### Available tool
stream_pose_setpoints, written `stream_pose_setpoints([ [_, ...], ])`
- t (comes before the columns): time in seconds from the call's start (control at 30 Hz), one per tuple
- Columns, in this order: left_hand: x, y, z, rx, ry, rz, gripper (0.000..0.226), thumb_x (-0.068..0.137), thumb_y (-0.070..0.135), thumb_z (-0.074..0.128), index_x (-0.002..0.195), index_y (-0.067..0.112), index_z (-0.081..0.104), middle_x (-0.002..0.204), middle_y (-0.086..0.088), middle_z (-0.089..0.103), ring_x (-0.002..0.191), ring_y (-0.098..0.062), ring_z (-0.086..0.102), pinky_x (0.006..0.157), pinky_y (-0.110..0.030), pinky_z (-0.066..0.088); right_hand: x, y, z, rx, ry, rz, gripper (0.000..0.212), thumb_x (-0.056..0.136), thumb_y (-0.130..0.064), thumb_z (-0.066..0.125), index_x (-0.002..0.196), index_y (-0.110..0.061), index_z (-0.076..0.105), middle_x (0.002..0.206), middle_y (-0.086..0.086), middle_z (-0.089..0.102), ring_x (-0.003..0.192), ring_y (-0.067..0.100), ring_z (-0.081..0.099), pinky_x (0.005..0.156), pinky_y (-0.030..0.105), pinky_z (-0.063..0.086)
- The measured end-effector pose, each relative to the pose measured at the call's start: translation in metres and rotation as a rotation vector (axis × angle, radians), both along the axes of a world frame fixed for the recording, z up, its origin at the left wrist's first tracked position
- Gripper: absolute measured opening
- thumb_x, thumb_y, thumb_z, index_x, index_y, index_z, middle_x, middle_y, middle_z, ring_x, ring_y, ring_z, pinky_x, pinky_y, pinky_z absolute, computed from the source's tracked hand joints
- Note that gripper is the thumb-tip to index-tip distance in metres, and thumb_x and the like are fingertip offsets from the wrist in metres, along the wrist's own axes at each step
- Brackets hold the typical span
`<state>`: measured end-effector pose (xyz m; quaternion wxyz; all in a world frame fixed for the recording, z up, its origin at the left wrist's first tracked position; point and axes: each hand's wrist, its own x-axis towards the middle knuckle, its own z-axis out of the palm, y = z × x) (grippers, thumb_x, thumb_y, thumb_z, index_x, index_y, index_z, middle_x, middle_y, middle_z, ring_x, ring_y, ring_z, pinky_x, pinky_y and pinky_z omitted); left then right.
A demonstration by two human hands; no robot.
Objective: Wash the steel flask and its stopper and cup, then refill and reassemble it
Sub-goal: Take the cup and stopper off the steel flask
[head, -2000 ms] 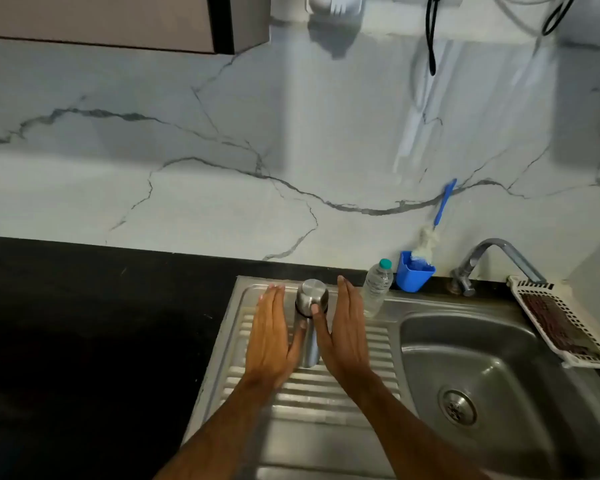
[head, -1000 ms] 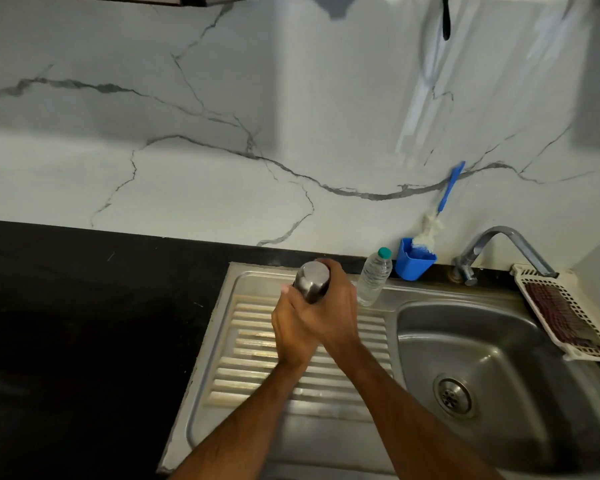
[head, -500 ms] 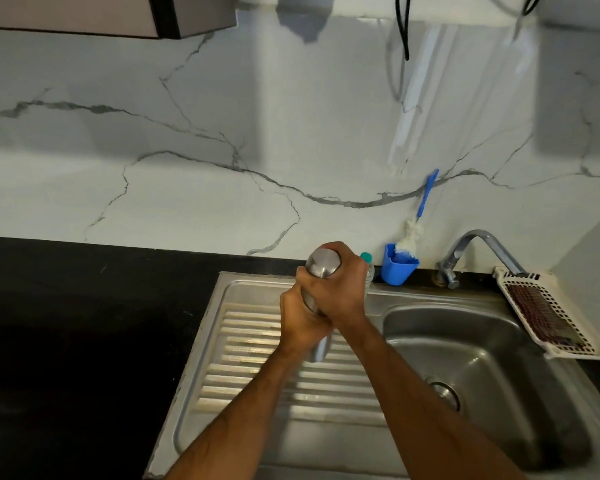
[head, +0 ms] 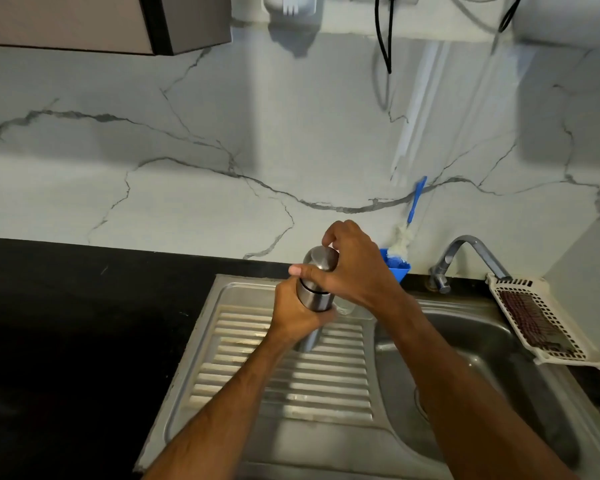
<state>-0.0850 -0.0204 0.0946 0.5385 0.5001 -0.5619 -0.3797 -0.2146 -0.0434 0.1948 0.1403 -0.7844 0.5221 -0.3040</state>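
Observation:
The steel flask (head: 314,299) stands upright over the ribbed draining board (head: 291,379) of the steel sink. My left hand (head: 297,317) grips the flask's body from the left. Fingers and thumb of my right hand (head: 352,268) curl round the steel cup (head: 321,259) that caps the flask's top. A dark gap shows between the cup and the body. The stopper is hidden.
A blue holder (head: 397,268) with a blue-handled bottle brush (head: 411,216) stands at the wall behind my right hand. The tap (head: 465,254) arches over the sink basin (head: 482,375). A white basket (head: 541,323) sits at the right. Black counter (head: 84,323) lies left.
My hands went from open beside the flask to gripping it. My right hand now sits on the cap with its grip shifted. The clear plastic bottle behind is now almost hidden.

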Motion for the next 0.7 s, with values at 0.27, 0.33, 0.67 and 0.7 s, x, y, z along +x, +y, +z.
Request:
stream_pose_setpoints([
  [0.27, 0.000, 0.004, 0.002, 0.007, 0.016, 0.037, 0.050, 0.059, -0.008, 0.090, 0.093, 0.019, 0.064, 0.082, 0.008, 0.075, 0.073, -0.010, 0.071, 0.066, -0.024, 0.057, -0.006, -0.003, 0.024, 0.061, 0.034, 0.340, 0.051, 0.063, -0.022, 0.079, 0.114, -0.020, 0.073, 0.108, -0.007, 0.070, 0.101, 0.010, 0.064, 0.083, 0.023, 0.050],
  [0.33, 0.000, 0.004, 0.000, 0.013, 0.018, 0.042, 0.049, 0.059, -0.004, 0.091, 0.094, 0.018, 0.065, 0.085, 0.003, 0.075, 0.077, -0.015, 0.072, 0.069, -0.026, 0.058, -0.012, -0.003, 0.031, 0.136, 0.016, 0.444, 0.066, 0.066, -0.007, 0.079, 0.130, -0.020, 0.066, 0.123, -0.006, 0.068, 0.113, 0.007, 0.061, 0.094, 0.022, 0.050],
  [0.67, 0.003, 0.000, -0.002, 0.034, 0.041, 0.062, 0.053, 0.057, -0.011, 0.089, 0.093, 0.019, 0.065, 0.080, 0.010, 0.075, 0.071, -0.009, 0.070, 0.065, -0.023, 0.057, -0.003, 0.004, 0.029, 0.102, 0.082, 0.217, 0.047, 0.071, -0.020, 0.080, 0.118, -0.019, 0.071, 0.113, -0.005, 0.071, 0.105, 0.014, 0.063, 0.089, 0.028, 0.052],
  [0.7, 0.003, -0.001, -0.002, 0.037, 0.044, 0.061, 0.054, 0.057, -0.010, 0.090, 0.093, 0.021, 0.064, 0.081, 0.011, 0.074, 0.071, -0.008, 0.070, 0.065, -0.023, 0.057, -0.005, 0.004, 0.031, 0.133, 0.054, 0.272, 0.055, 0.071, -0.016, 0.080, 0.125, -0.021, 0.069, 0.120, -0.005, 0.069, 0.110, 0.012, 0.061, 0.092, 0.028, 0.052],
])
